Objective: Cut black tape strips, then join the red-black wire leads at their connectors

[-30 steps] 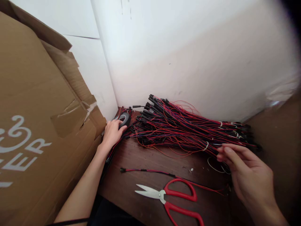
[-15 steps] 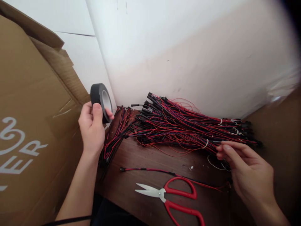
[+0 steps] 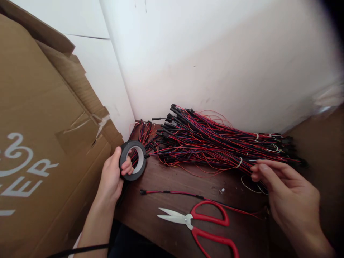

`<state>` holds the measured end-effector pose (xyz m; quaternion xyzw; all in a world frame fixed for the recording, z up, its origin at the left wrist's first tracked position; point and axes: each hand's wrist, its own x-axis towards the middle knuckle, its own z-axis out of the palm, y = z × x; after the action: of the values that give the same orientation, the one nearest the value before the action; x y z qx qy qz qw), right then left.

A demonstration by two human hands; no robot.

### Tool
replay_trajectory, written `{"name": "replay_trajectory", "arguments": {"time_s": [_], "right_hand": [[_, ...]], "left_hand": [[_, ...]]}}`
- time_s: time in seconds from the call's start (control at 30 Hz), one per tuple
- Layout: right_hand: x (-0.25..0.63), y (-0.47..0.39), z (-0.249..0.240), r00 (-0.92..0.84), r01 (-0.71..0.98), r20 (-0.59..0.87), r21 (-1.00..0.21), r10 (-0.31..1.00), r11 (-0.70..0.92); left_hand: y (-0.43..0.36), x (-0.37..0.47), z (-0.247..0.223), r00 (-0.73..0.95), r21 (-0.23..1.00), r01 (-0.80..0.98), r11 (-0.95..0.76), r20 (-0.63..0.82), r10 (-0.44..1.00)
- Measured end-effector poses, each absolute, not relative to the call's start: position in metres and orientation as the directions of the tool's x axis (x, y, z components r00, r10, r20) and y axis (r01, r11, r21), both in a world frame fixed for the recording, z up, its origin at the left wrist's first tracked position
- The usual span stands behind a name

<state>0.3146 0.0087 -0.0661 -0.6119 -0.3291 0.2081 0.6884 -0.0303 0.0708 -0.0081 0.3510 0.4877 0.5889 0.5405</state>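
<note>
The left hand [image 3: 111, 177] is angled up at the left, its fingers hooked through the core of a roll of black tape [image 3: 140, 161] held above the table [image 3: 153, 179]. At right, the right hand [image 3: 292, 197] reaches leftward, thumb and fingertip pinching a pale sliver [image 3: 253, 160] (too small to identify) by the wire pile [image 3: 209, 145]. Red-handled scissors [image 3: 189, 219] lie nearer, blades parted.
</note>
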Motion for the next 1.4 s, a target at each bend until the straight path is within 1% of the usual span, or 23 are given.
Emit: {"name": "replay_trajectory", "arguments": {"time_s": [0.1,0.17,0.23,0.33,0.5,0.6,0.83,0.9,1.03,1.13,1.27,1.33,1.4], "right_hand": [[0.313,0.01,-0.066,0.703,0.032,0.135,-0.987,0.698,0.159],[0.313,0.01,-0.066,0.704,0.027,0.13,-0.987,0.699,0.156],[0.313,0.01,-0.066,0.701,0.033,0.129,-0.988,0.701,0.149],[0.314,0.008,-0.066,0.705,0.045,0.135,-0.988,0.697,0.146],[0.315,0.008,-0.065,0.712,0.042,0.144,-0.986,0.688,0.163],[0.314,0.009,-0.063,0.708,0.047,0.155,-0.984,0.689,0.173],[0.314,0.009,-0.059,0.709,0.034,0.162,-0.98,0.686,0.197],[0.313,0.009,-0.058,0.703,0.035,0.165,-0.979,0.692,0.199],[0.311,0.008,-0.058,0.694,0.044,0.165,-0.981,0.7,0.188],[0.311,0.007,-0.059,0.691,0.05,0.166,-0.982,0.704,0.183],[0.312,0.006,-0.059,0.696,0.059,0.165,-0.983,0.698,0.174],[0.311,0.006,-0.059,0.698,0.056,0.16,-0.984,0.698,0.17],[0.309,0.006,-0.058,0.695,0.05,0.156,-0.984,0.702,0.169]], "left_hand": [[0.082,-0.027,-0.007,-0.079,0.967,-0.236,0.1,-0.122,0.989],[0.092,-0.023,-0.006,-0.052,0.975,-0.201,0.096,-0.108,0.993],[0.103,-0.02,-0.005,-0.074,0.982,-0.18,0.06,-0.074,0.994],[0.116,-0.017,-0.006,-0.163,0.989,-0.146,-0.008,-0.016,0.987],[0.122,-0.018,-0.008,-0.252,0.998,-0.023,-0.065,0.057,0.966],[0.124,-0.016,-0.011,-0.263,0.994,0.064,-0.088,0.102,0.959],[0.13,-0.019,-0.012,-0.23,0.951,0.279,-0.131,0.199,0.953],[0.131,-0.025,-0.01,-0.264,0.952,0.278,-0.13,0.206,0.942],[0.131,-0.033,-0.006,-0.289,0.978,0.173,-0.118,0.165,0.943],[0.13,-0.032,-0.004,-0.256,0.982,0.16,-0.101,0.14,0.956],[0.117,-0.028,0.004,-0.159,0.997,0.076,-0.007,0.019,0.987],[0.105,-0.029,0.009,-0.124,0.999,0.043,0.02,-0.014,0.992],[0.093,-0.032,0.012,-0.109,0.994,0.094,0.06,-0.05,0.993]]}}
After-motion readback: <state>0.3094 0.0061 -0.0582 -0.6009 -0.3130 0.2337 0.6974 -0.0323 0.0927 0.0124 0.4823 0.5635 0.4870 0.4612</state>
